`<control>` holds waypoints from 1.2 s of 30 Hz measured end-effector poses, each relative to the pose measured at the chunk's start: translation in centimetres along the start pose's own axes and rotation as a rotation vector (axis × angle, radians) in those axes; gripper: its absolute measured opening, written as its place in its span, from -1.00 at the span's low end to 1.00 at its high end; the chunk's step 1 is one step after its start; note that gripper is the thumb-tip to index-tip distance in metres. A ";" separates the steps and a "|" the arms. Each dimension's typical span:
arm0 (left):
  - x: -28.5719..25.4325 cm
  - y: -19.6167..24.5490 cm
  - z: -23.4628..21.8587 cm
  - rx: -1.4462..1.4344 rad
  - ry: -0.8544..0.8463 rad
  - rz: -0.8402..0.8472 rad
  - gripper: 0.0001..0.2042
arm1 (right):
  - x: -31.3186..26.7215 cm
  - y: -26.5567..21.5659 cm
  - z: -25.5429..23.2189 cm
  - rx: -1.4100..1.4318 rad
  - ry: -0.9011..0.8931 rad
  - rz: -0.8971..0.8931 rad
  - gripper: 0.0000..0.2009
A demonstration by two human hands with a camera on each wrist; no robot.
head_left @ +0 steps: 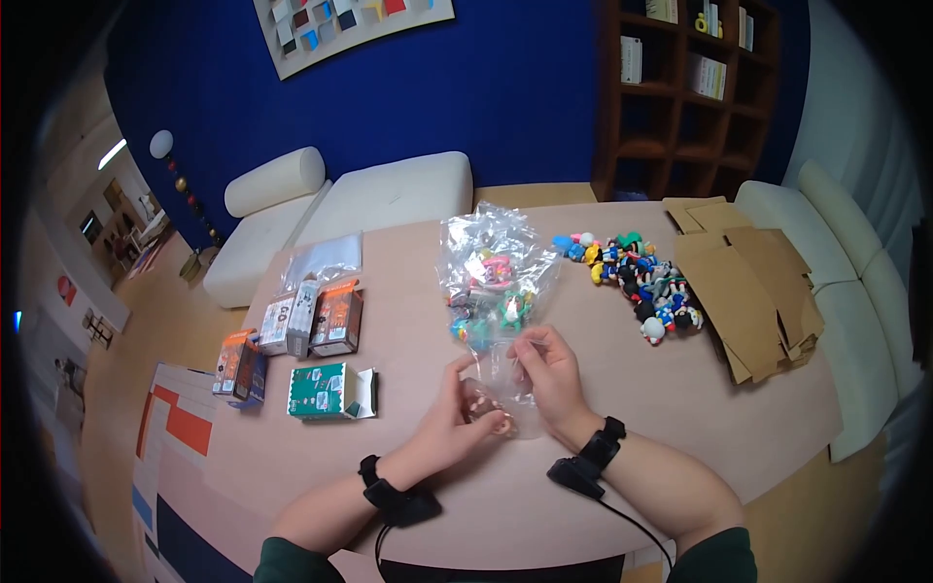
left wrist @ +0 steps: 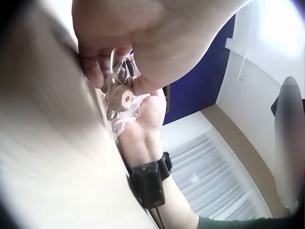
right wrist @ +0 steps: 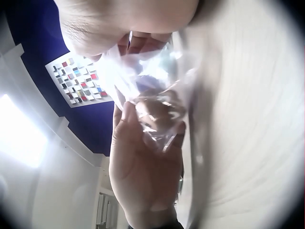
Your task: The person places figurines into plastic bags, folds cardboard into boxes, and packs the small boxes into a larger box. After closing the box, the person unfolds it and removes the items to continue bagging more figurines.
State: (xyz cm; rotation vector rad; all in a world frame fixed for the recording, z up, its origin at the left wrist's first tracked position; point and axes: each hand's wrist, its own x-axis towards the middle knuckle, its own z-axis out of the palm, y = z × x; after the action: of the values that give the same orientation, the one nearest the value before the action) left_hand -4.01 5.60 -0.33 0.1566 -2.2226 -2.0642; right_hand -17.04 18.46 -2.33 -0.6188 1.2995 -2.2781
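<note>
My left hand [head_left: 449, 432] grips a small clear plastic bag [head_left: 527, 422] low over the near side of the table. Inside it is a small brown and tan toy figure [head_left: 481, 404], its shape blurred by the shiny film; the left wrist view shows a round tan part [left wrist: 127, 99] of it. With thumb and fingers, my right hand [head_left: 554, 377] pinches the bag's upper part. Just beyond both hands lies a larger clear bag [head_left: 486, 233] with several colourful toy figures [head_left: 513, 309] in it.
Small boxes, one orange [head_left: 336, 319] and one green with an open flap [head_left: 319, 392], stand on the left. Behind them lie flat clear bags [head_left: 326, 260]. Loose toy figures [head_left: 632, 277] are piled at the right, beside flattened cardboard [head_left: 748, 291] at the table's edge.
</note>
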 end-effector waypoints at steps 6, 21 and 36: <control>4.8 3.1 -7.5 -0.018 0.452 0.246 -0.28 | 0.5 0.2 0.0 0.007 -0.052 0.030 -0.72; 17.9 -2.5 -17.2 1.402 0.723 0.498 -0.34 | 0.4 0.1 -0.7 -0.016 -0.059 0.093 -0.77; 12.5 1.0 -2.2 1.165 0.230 0.424 -0.57 | 0.2 -0.1 -0.7 0.066 0.048 0.072 -0.77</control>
State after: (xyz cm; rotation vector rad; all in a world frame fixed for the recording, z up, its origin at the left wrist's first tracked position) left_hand -16.04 1.67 0.89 -0.0053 -2.6575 -0.3702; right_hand -17.65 18.84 -2.50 -0.4894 1.2429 -2.2802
